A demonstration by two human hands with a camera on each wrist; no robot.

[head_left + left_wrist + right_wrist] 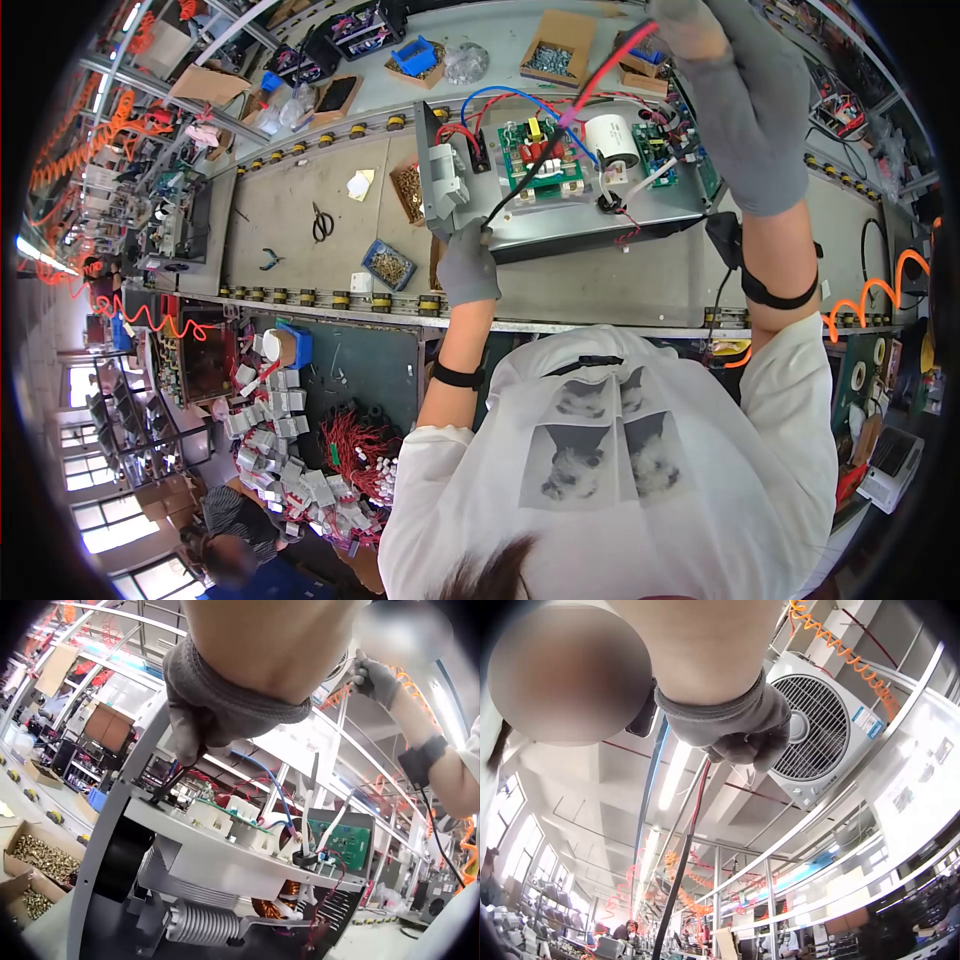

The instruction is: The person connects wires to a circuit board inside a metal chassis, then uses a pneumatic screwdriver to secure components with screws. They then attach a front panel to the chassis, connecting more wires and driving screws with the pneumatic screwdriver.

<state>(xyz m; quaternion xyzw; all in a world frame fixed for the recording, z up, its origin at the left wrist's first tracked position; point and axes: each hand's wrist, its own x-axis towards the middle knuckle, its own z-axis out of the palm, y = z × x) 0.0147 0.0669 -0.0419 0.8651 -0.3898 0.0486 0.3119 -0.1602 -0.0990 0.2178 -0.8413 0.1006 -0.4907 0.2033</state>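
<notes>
A metal chassis with green circuit boards [540, 160] and a white cylinder [611, 139] stands tilted on the bench. The gloved left hand [468, 265] is at the chassis's near left edge, its fingers curled round a dark cable [174, 782]. Raised high above the chassis's right side, the gloved right hand [745, 110] pinches the upper part of a red and black cable [698, 802], which slants down toward the left hand. In the left wrist view a ribbed grey resistor [202, 922] and a copper coil [268, 907] show under the board plate.
Scissors [322, 223], pliers [270, 260] and a blue tray of screws [388, 265] lie left of the chassis. Boxes of fasteners [556, 48] stand behind. Grey parts and red wires [358, 445] are heaped on the lower left. A fan [810, 727] hangs overhead.
</notes>
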